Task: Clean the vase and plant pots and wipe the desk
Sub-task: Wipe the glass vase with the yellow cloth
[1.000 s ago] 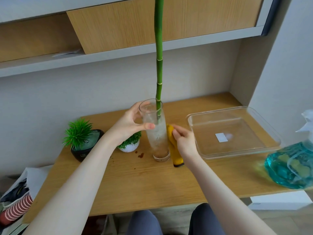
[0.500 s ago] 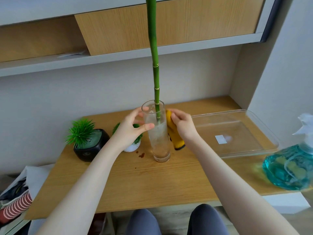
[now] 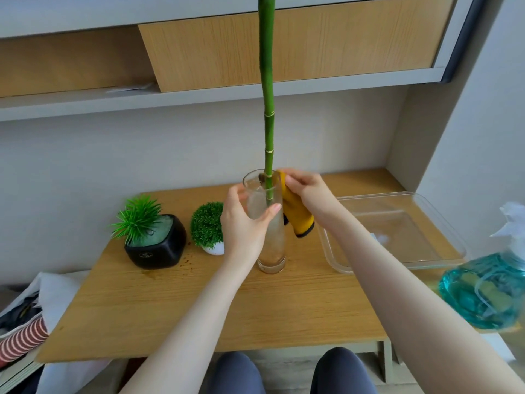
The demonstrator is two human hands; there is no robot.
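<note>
Head view shows the wooden surface (image 3: 284, 308) carrying every item, with the vase-cleaning step in hand and, by the stains beside the pots, the pots and surface not yet wiped. A clear rectangular tray (image 3: 443, 260) lies at the right, holding only a small white patch; what that patch is cannot be told. A spray bottle (image 3: 488, 297) of blue-green liquid stands at the near right edge. The tall glass vase (image 3: 268, 223) stands upright at centre, holding a green bamboo stalk (image 3: 268, 109) and a cloudy residue on its inner wall; whether water is present cannot be told. The black pot (image 3: 156, 248) with a spiky plant sits at the left, with the small white pot (image 3: 214, 248) bearing a round green tuft between it and the vase. The left hand (image 3: 244, 226) grips the vase body, thumb curled across the front. The right hand (image 3: 305, 191) pinches a yellow cloth (image 3: 298, 217) against the vase rim. The next move probably calls for drawing the cloth down the glass while the left hand steadies the vase against tipping.
</note>
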